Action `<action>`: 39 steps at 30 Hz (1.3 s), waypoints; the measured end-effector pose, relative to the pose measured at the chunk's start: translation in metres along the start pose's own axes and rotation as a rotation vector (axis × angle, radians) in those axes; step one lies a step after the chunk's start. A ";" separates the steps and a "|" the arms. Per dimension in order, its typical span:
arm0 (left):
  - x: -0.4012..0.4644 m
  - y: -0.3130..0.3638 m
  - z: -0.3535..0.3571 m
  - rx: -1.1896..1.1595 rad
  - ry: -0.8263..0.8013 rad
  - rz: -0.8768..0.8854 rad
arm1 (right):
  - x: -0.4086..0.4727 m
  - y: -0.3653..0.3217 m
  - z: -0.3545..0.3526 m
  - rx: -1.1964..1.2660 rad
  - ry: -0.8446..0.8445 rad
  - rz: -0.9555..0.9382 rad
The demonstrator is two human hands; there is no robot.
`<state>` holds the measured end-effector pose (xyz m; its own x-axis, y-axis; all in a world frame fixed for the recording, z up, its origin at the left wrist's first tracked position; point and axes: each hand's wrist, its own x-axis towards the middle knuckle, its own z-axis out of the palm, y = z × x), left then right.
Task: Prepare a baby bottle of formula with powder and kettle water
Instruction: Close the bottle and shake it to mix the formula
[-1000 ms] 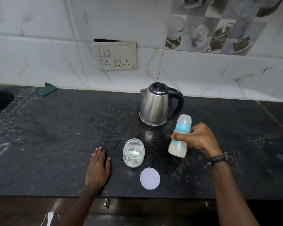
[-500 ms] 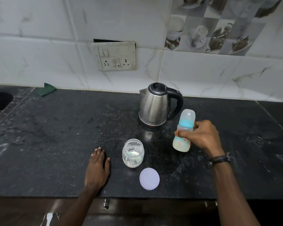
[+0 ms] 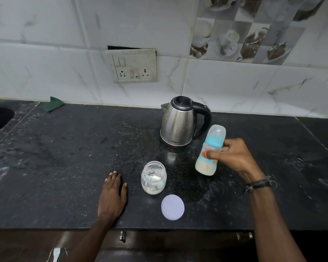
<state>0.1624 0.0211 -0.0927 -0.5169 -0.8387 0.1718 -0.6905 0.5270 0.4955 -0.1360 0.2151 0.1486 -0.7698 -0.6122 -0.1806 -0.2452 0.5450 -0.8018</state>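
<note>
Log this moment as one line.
right hand: grips capped bottle, milky | left hand: flat on counter | jar: open

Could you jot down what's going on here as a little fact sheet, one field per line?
Setting: dark stone counter, white tiled wall
Right hand: grips the baby bottle, tilted, capped, milky liquid in its lower part
Left hand: rests flat on the counter
Powder jar: open, upright, some white powder inside
Jar lid: lies flat on the counter in front of the jar
Kettle: steel, lid closed, stands behind the jar
Stage: bottle looks filled and closed
</note>
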 end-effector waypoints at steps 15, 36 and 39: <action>0.000 -0.002 0.000 -0.005 -0.013 -0.002 | -0.001 -0.004 0.005 -0.077 0.012 -0.071; 0.000 -0.001 -0.001 0.008 -0.011 0.005 | -0.002 -0.002 0.012 -0.073 0.090 -0.027; -0.001 0.000 -0.001 0.007 -0.023 -0.003 | -0.001 -0.002 0.011 -0.028 0.083 -0.064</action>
<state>0.1635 0.0219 -0.0921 -0.5261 -0.8370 0.1503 -0.6957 0.5252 0.4900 -0.1282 0.2085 0.1448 -0.7979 -0.5974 -0.0807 -0.3109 0.5225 -0.7940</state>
